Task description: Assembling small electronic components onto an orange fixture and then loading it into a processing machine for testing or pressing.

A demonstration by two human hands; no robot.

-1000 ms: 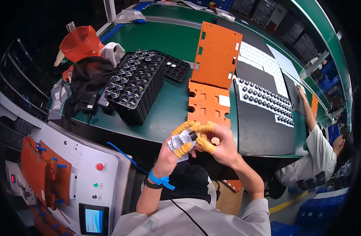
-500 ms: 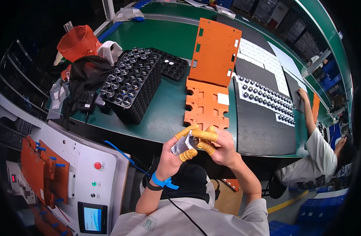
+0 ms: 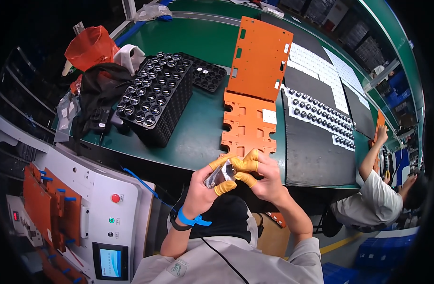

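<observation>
Silvery part (image 3: pixel 219 174) in both hands' closed grip.

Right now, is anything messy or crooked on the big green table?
Mostly tidy. The odd bits: one orange plate stands tilted up while the other orange plate lies flat, and black cloth is heaped at the left beside the black trays. Both hands, left hand and right hand, hold a small shiny part.

Factory assembly line — long green bench (image 3: pixel 198 132) running ahead of the hands. Beyond them, orange fixture plates (image 3: pixel 254 80); ahead-left, stacked black trays (image 3: pixel 153 102) of small round parts. Ahead-right, a black mat (image 3: pixel 316 142) with rows of the same parts. Left and below, a control panel (image 3: pixel 110 213) with buttons and screen. Far right, a co-worker (image 3: pixel 375 199) at the same bench — serial production.
</observation>
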